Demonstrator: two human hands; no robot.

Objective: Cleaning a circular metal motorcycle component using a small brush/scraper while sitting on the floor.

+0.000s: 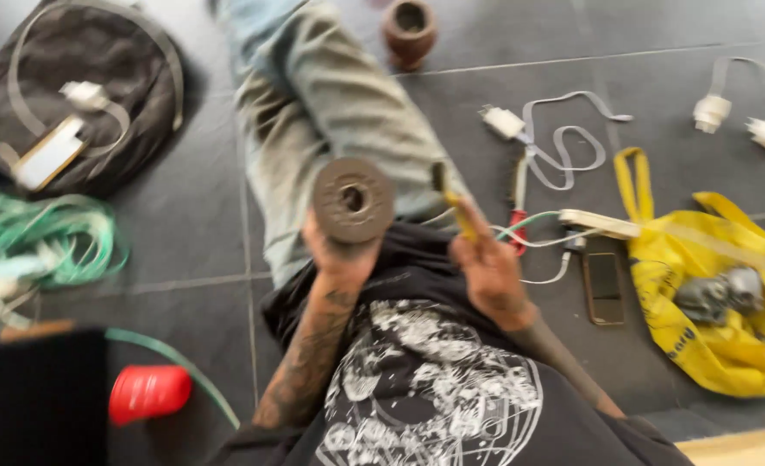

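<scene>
An informal repair spot on a home's dark tiled floor [184,250], not a fitted workshop: the person sits on the ground among loose white plugs and flat cables [555,142], a coil of green wire [46,237], a yellow bag [727,302] holding metal parts, and a black backpack [80,95].

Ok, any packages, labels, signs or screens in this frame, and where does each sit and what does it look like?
Yellow bag: floor at right, crumpled, dark print, grey metal part inside.
Phone: flat on the floor left of the bag, dark rectangular screen, off.
White flat box: on the dark backpack at top left, rectangular; blurred.
No signs.
</scene>
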